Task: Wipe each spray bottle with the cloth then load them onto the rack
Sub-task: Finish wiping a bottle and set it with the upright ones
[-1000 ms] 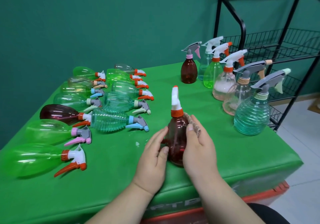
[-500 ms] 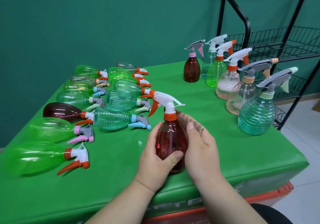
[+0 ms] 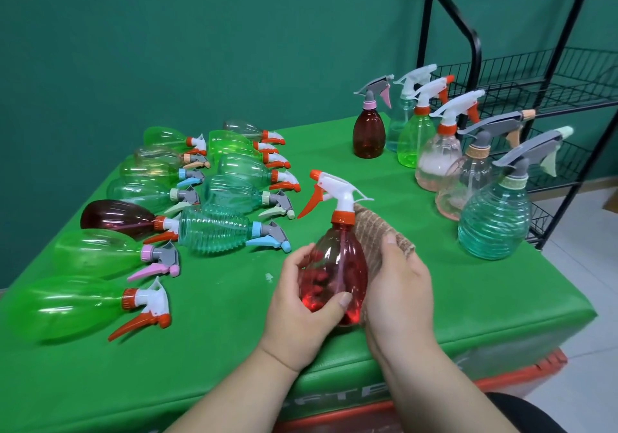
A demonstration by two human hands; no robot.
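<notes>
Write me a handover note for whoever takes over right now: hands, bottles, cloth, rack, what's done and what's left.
Left hand grips the red bottle near the table's front edge. Right hand presses the brown cloth against its right side.
Six upright bottles stand beside the rack; about a dozen lying bottles are at the left.
Done: no bottle shows on the rack's visible shelves.
Left: finish wiping this one, wipe the rest, load all.

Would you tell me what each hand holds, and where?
Left hand grips the red bottle by its lower body; right hand holds the cloth against its side.
</notes>
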